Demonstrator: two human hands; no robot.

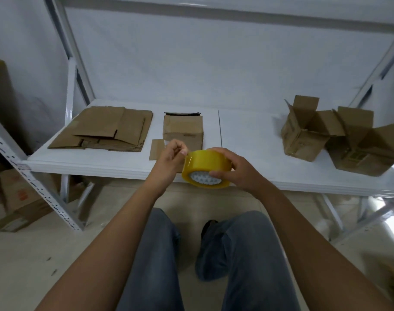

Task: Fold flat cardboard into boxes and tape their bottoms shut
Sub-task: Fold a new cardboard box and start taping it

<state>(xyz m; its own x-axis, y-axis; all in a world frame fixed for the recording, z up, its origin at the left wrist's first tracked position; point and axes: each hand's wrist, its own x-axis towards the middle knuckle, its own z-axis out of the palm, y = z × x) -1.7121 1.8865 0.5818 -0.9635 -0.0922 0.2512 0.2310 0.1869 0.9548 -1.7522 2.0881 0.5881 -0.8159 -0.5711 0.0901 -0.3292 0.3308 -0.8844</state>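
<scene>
Right hand (233, 170) grips the yellowish translucent roll of packing tape (206, 169): fingers curled over the top of the roll, thumb pressed on its near face beside the white patterned core. Roll held on edge, just above the front lip of the white shelf board (124, 163), core facing the camera.

Left hand (172, 153), immediately left of the roll, fingers curled with thumb and forefinger pinched together at the roll's upper left edge. Appears to pinch the free end of the tape; the strip itself is too thin and clear to make out.

Directly beyond both hands: one small brown cardboard box (183, 131), assembled, standing on the shelf board, closed face up, one loose flap lying flat toward the left hand. A dark flat item sits just behind the box; identity cannot be told.

Further left of the left hand: stack of flat unfolded brown cardboard sheets (106, 129), lying on the shelf board, well apart from the box.

Far right of the right hand: two folded brown cardboard boxes with open flaps (333, 136), tilted on their sides, touching each other, near the right end of the shelf board.

White metal shelving frame (70, 113) surrounds the board. Below the hands: knees in grey trousers (243, 254), pale floor. More cardboard cartons (18, 205) on the floor, low left, behind the frame upright
</scene>
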